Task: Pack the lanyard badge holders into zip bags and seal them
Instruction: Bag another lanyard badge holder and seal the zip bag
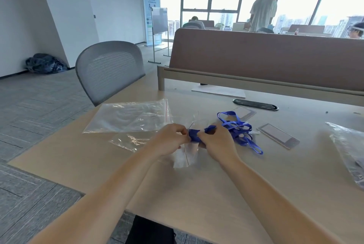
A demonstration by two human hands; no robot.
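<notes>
Both hands meet over the light wooden surface. The left hand and the right hand each pinch a folded bundle of blue ribbon lanyard, with their fingers curled tight on it. Just under them is a small clear zip bag. The left hand may be holding it too, but that is hard to see. A big clear zip bag with a red line lies to the left. A heap of loose blue lanyards and a flat clear badge holder lie to the right.
</notes>
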